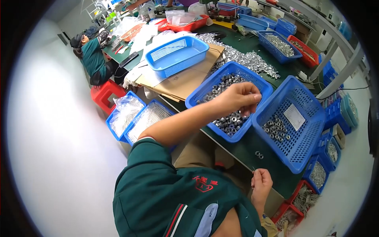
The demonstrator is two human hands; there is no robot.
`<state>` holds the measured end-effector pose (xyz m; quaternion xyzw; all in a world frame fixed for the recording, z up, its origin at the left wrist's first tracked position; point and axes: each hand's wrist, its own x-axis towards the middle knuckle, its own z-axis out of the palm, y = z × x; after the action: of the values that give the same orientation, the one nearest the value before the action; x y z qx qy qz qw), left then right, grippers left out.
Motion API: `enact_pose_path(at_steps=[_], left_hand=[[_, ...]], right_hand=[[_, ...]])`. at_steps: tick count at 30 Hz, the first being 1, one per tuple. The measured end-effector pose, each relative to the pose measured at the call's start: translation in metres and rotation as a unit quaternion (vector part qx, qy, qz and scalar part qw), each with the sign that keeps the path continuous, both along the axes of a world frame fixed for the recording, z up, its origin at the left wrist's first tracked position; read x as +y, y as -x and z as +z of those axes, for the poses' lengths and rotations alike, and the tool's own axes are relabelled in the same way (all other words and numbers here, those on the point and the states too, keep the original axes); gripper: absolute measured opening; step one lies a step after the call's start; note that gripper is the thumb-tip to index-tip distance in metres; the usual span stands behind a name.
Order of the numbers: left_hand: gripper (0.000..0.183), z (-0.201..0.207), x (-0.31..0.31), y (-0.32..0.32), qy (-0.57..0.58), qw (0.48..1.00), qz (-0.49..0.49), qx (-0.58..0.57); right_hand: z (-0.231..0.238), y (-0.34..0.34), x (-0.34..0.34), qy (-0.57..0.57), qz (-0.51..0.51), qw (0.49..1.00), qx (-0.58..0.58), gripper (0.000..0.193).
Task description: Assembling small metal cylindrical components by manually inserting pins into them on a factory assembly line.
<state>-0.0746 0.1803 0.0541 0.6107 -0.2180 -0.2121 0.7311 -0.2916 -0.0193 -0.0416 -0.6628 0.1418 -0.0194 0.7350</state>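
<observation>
My left hand [241, 98] hangs over a blue basket [192, 97] full of small metal ring-shaped parts [230, 123]. Its fingers are curled together, and I cannot make out what is between them. Close to my body, past the table's edge, my right hand [261, 182] is closed in a pinch. A thin, pin-like tip shows at its fingertips, too small to name. Two or three loose rings [258, 155] lie on the green tabletop [241, 146] between that hand and the baskets. To the right, a tilted blue basket [306, 136] holds a smaller heap of rings [276, 128] and a white paper label [294, 117].
A light blue basket [177, 71] sits on cardboard [189, 85]; shiny metal parts [252, 61] are heaped behind. Two blue trays of bagged parts [146, 120] stand at left. Bins [318, 173] line the right side. A co-worker [94, 59] sits on a red stool [106, 94].
</observation>
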Motion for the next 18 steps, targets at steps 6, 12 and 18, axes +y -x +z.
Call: enact_pose_path(at_steps=[6,12,18], left_hand=[[0.017,-0.028,-0.005,0.076,0.104,0.968,-0.039,0.223],[0.023,-0.048,0.001,0.099,0.098,0.946,-0.081,0.297],[0.017,-0.067,0.000,0.107,0.055,0.976,-0.078,0.193]], right_hand=[[0.023,-0.011,0.004,0.078,0.018,0.997,-0.008,0.010],[0.042,-0.025,0.000,0.116,0.031,0.989,-0.087,0.007],[0.052,-0.027,0.006,0.204,0.040,0.973,-0.104,0.008]])
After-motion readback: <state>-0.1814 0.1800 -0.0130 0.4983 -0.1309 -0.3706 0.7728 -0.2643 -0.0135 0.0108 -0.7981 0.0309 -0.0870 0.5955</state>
